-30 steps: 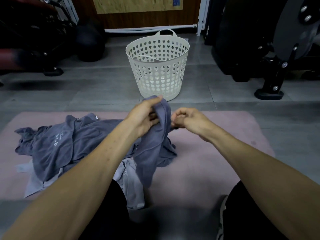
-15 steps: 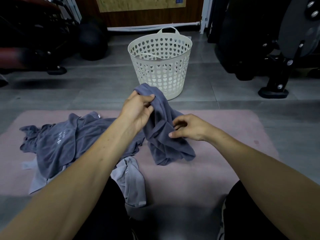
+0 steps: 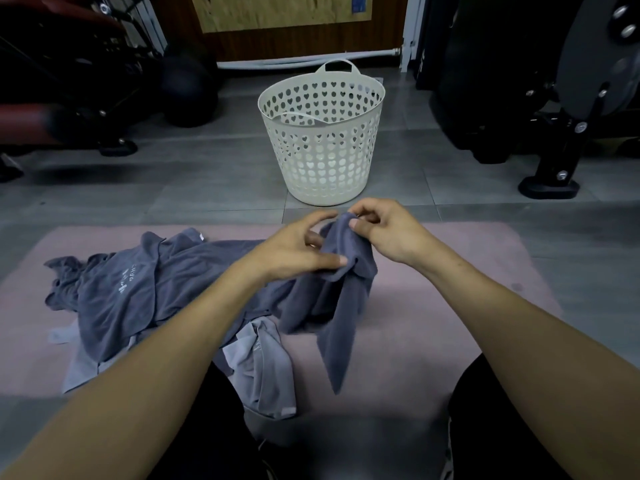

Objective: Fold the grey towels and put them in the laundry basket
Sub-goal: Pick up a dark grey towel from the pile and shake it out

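A dark grey towel (image 3: 341,296) hangs bunched between my hands above the pink mat (image 3: 433,327). My right hand (image 3: 384,230) pinches its top corner. My left hand (image 3: 298,251) holds a fold of the same towel lower down, thumb pressed on the cloth. The towel's loose end trails down to the mat. More grey towels (image 3: 138,285) lie crumpled in a heap at the left, with a paler grey one (image 3: 263,365) by my knee. The white laundry basket (image 3: 322,133), pierced with heart-shaped holes, stands upright on the floor just beyond the mat.
Grey floor tiles surround the mat. Dark gym machines stand at the back left and right, one with a black foot (image 3: 549,188) near the basket. A black ball (image 3: 188,91) rests at the back left. My knees sit at the bottom edge.
My right hand has moved up from the towel's middle to its top corner. My left hand has dropped from the top to a lower fold. The towel now hangs longer toward me.
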Available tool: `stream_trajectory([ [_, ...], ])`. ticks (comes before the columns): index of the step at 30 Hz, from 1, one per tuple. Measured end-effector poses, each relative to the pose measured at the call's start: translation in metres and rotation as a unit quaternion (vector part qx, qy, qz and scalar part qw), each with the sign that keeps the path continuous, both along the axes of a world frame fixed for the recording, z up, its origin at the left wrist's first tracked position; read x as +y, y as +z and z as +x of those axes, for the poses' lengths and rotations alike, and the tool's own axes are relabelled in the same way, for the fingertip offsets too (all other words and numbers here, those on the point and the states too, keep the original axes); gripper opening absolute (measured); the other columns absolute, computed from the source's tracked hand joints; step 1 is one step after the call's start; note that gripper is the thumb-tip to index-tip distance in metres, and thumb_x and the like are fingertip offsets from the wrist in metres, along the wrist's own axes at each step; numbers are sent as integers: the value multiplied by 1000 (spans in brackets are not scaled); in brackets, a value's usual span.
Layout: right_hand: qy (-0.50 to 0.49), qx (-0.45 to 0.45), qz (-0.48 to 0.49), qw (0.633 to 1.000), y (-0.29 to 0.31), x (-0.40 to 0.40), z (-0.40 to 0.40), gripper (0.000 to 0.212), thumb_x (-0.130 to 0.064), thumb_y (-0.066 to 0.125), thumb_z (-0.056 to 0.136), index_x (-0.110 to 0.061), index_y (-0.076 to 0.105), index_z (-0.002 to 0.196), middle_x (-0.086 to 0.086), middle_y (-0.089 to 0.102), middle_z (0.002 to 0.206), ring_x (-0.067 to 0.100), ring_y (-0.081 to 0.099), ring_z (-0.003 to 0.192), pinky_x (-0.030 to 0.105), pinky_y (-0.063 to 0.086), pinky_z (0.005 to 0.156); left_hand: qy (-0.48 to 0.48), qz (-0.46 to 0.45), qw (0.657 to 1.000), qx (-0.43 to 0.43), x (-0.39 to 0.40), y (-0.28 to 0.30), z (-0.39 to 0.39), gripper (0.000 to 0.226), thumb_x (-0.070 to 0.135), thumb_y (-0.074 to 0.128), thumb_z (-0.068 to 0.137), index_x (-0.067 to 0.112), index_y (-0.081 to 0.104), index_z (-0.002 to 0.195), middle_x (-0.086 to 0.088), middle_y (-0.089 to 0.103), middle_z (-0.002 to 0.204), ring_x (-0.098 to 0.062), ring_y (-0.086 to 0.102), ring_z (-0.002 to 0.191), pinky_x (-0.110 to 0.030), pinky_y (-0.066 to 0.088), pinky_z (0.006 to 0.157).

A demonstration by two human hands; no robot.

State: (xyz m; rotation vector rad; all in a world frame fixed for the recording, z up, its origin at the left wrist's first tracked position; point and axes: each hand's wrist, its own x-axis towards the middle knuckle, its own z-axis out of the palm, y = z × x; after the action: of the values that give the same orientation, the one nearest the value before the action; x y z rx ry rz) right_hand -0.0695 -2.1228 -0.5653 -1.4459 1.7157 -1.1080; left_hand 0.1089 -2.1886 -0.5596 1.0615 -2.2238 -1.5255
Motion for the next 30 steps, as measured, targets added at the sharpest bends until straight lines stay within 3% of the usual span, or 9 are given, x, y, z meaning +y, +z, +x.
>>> stream_trajectory([
  [2, -2, -9, -1, 1000, 0, 0, 3, 19, -5, 52, 94, -19, 63, 88, 0, 61, 69, 9, 52, 61, 22, 44, 60, 12, -51, 998, -36, 2, -5, -4, 70, 25, 83, 69, 40, 48, 128, 1, 70, 73, -8, 61, 61, -29, 55, 63],
  [3, -7, -12, -1, 1000, 0, -1, 4, 16, -6, 53, 95, -17, 63, 89, 0, 60, 68, 10, 51, 60, 24, 43, 60, 33, -62, 997, -39, 3, -4, -6, 64, 21, 82, 72, 34, 50, 125, 3, 67, 64, -7, 58, 53, -26, 52, 56],
  [6, -46, -42, 3, 998, 0, -3, 1, 2, -14, 62, 93, -16, 62, 92, -5, 54, 64, 7, 48, 58, 23, 42, 62, 138, -8, 990, 32, 6, 9, -11, 20, 1, 67, 85, 17, 60, 94, -3, 58, 57, -9, 52, 43, -21, 46, 43],
  [10, -66, -50, 70, 994, -2, 4, -9, 37, -42, 71, 83, -22, 60, 111, -7, 65, 96, 4, 62, 88, 15, 45, 72, 280, 104, 936, 188, -2, 21, -6, 17, -2, 59, 90, 12, 64, 83, -12, 66, 73, -16, 65, 49, -22, 55, 49],
  [12, -42, -31, 83, 995, -6, 8, -8, 47, -47, 76, 76, -24, 60, 114, -8, 64, 104, 5, 62, 96, 18, 47, 79, 287, 143, 915, 245, -4, 25, -3, 13, -3, 58, 91, 7, 66, 90, -13, 67, 79, -16, 68, 55, -22, 57, 54],
  [16, -8, 20, 68, 997, -15, 6, 7, 49, -41, 83, 70, -23, 63, 111, -10, 63, 101, 5, 61, 88, 20, 51, 81, 273, 197, 877, 344, -4, 34, -1, 12, -2, 59, 91, 1, 66, 99, -9, 73, 80, -16, 71, 67, -22, 57, 63],
  [21, -17, 130, 71, 989, -31, -5, 18, 32, -36, 77, 77, -22, 70, 105, -6, 67, 91, 9, 61, 82, 21, 49, 76, 296, 234, 826, 418, -7, 43, 4, 11, -2, 57, 91, 4, 66, 93, -4, 74, 76, -11, 71, 69, -16, 54, 61],
  [25, -42, 69, 32, 996, -31, -13, 20, 22, -34, 76, 79, -20, 74, 97, -8, 72, 89, 6, 65, 85, 20, 49, 78, 319, 251, 810, 424, -10, 39, 11, 11, -3, 57, 91, 4, 63, 97, -7, 73, 80, -13, 71, 71, -16, 54, 61],
  [30, -35, 46, 51, 997, -26, -15, 37, 42, -51, 82, 64, -23, 68, 92, -10, 68, 88, 3, 63, 82, 19, 51, 74, 343, 240, 801, 428, -13, 36, 19, 15, -4, 56, 92, 7, 62, 99, -12, 65, 96, -14, 72, 72, -15, 54, 60],
])
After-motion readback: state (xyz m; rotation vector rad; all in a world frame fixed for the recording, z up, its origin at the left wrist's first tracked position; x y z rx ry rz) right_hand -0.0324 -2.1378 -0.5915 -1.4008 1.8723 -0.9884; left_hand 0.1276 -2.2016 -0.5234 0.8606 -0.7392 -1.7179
